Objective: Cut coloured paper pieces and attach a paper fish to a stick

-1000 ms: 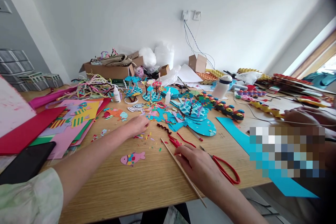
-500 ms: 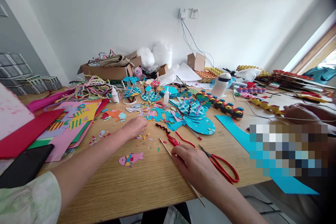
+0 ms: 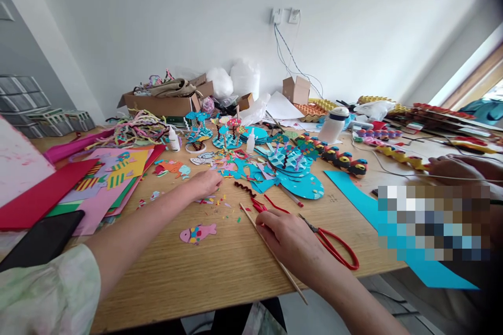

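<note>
A plain white wall fills the upper half of the frame, above a wood-grained table crowded with craft materials. At centre, the left hand reaches in beside the heap of cut paper scraps, its fingers bent down; their tips are too small to tell whether they pinch anything. Lower right of centre, the right hand lies palm down, fingers loosely curled over bright red pieces; whether it grasps or merely covers them cannot be told. A thin, straight wooden stick slants along that hand's left side to the table's front edge. Just right of the hand are scissors with long red looped handles, and above it a brown, crinkled fuzzy stem. Between the forearms, a flat pink paper fish with coloured patches lies on bare wood. Smooth blue paper discs sit right of centre. At the left, coloured sheets overlap beside a dark, glossy phone.
</note>
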`<state>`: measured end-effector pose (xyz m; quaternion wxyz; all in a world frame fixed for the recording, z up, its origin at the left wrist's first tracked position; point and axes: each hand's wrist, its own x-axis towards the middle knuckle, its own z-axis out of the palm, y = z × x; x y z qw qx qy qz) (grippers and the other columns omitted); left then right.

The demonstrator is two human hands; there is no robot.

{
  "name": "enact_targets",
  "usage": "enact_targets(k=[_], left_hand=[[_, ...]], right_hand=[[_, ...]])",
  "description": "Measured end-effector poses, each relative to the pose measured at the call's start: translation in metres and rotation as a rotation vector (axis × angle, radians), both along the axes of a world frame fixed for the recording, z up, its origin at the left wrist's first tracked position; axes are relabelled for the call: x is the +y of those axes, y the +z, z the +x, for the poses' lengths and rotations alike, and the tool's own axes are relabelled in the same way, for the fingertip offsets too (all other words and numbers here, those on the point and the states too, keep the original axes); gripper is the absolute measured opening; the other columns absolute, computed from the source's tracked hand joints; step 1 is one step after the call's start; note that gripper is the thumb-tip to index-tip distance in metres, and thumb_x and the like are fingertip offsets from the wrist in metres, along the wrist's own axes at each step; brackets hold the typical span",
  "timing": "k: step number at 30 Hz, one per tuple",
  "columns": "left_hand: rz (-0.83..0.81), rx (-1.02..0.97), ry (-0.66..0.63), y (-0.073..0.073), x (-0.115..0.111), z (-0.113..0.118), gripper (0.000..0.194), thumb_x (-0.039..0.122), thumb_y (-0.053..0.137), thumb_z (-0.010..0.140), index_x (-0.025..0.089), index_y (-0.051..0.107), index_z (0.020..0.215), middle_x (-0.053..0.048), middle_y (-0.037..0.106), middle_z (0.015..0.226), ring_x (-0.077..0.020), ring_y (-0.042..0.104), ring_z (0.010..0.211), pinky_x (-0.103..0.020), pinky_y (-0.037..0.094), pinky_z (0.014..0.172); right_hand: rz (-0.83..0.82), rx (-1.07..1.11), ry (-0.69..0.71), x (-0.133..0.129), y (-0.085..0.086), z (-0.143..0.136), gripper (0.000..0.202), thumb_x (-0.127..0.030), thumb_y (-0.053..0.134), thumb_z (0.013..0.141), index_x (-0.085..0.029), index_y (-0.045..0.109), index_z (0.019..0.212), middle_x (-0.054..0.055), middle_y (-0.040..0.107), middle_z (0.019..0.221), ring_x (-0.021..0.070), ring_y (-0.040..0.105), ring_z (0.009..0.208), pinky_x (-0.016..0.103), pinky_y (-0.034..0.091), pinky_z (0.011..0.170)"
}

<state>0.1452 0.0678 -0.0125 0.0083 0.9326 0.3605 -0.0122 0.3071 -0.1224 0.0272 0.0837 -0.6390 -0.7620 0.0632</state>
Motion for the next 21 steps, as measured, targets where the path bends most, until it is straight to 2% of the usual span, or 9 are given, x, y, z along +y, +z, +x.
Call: enact_targets(k=[8, 14, 21], left_hand=[[-0.044, -0.019, 0.037, 0.001, -0.001, -0.001, 0.022, 0.012, 0.043, 0.07, 0.02, 0.06, 0.082, -0.004, 0.064, 0.078, -0.0186, 0.057, 0.071, -0.025, 0.04, 0.058], [-0.095, -0.031, 0.028, -0.002, 0.006, 0.0, 0.021, 0.01, 0.046, 0.064, 0.02, 0.062, 0.073, -0.002, 0.064, 0.072, -0.017, 0.056, 0.068, -0.023, 0.038, 0.056], [-0.17, -0.149, 0.068, 0.002, 0.005, -0.005, 0.02, 0.011, 0.046, 0.063, 0.019, 0.062, 0.073, 0.0, 0.061, 0.062, -0.015, 0.054, 0.06, -0.023, 0.037, 0.055]], right_hand=[[0.006, 0.004, 0.015, 0.004, -0.003, 0.004, 0.024, -0.022, 0.036, 0.086, -0.019, 0.057, 0.075, 0.003, 0.063, 0.077, 0.0134, 0.056, 0.068, 0.021, 0.033, 0.057], [0.001, 0.0, 0.016, 0.007, -0.005, 0.005, 0.023, -0.021, 0.036, 0.085, -0.019, 0.057, 0.075, 0.003, 0.063, 0.077, 0.014, 0.057, 0.069, 0.021, 0.033, 0.057], [0.01, -0.008, 0.004, 0.01, -0.004, 0.005, 0.023, -0.02, 0.037, 0.085, -0.018, 0.059, 0.077, 0.003, 0.064, 0.076, 0.0133, 0.057, 0.067, 0.021, 0.031, 0.057]])
